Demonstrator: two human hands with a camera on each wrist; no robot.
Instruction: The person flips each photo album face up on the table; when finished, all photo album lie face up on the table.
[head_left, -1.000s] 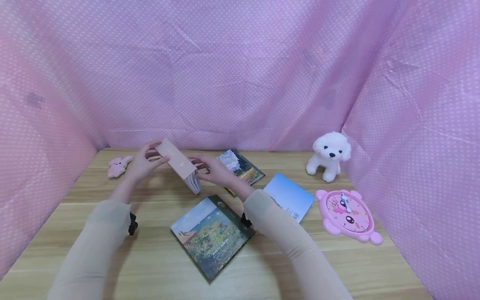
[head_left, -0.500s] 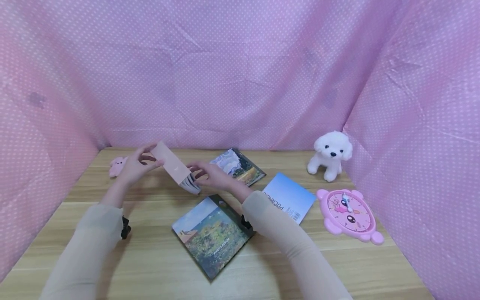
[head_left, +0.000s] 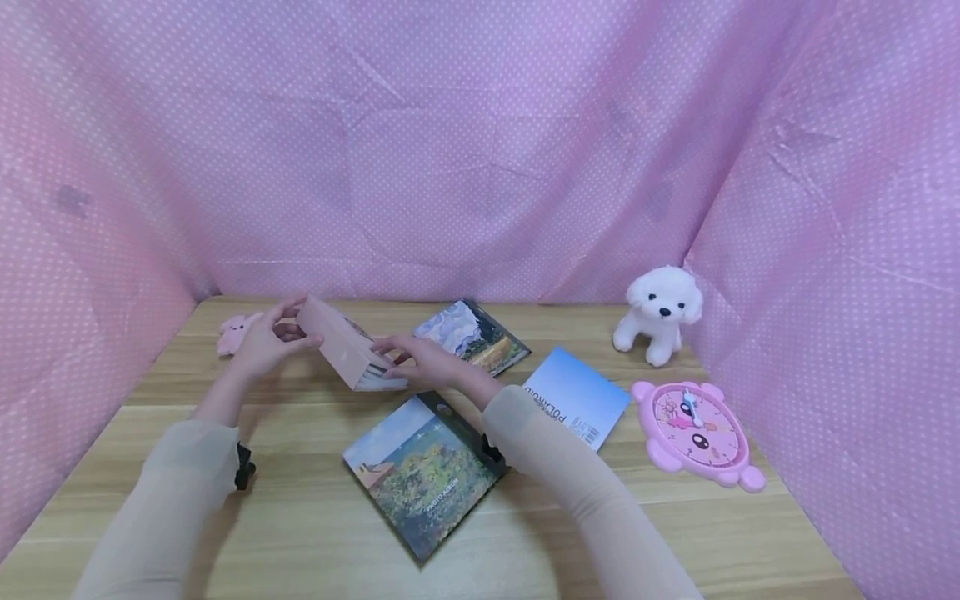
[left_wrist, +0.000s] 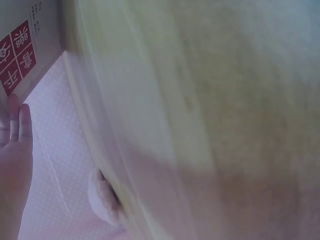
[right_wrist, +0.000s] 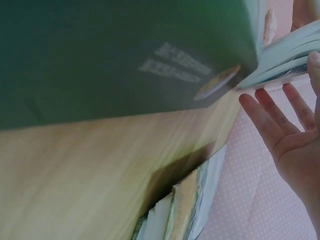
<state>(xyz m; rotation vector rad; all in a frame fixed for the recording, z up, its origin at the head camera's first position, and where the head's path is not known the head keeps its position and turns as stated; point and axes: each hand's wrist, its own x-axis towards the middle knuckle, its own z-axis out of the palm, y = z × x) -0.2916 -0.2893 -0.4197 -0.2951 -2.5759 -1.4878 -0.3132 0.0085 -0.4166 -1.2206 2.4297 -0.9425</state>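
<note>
A thick photo album (head_left: 335, 348) with a pale pink spine is held tilted above the left half of the table. My left hand (head_left: 262, 343) grips its far left end, thumb on the near side. My right hand (head_left: 431, 361) pinches the near right end, where the page edges show. In the left wrist view, the album's cover (left_wrist: 42, 55) carries red squares with white characters. In the right wrist view, the thumb lies over the pages (right_wrist: 287, 60) and fingers touch from below. A landscape-covered photo album (head_left: 427, 475) lies flat on the table in front of the hands.
A second painted-cover album (head_left: 480, 333) lies behind the right hand. Further right are a blue album (head_left: 573, 396), a pink toy clock (head_left: 701, 429) and a white plush dog (head_left: 660, 312). A small pink plush (head_left: 234, 333) sits left. Pink dotted cloth (head_left: 450, 167) surrounds the table.
The held album has moved left and lower, and its spine has turned toward the near left, opening the pages more to view. Both hands have moved with it.
</note>
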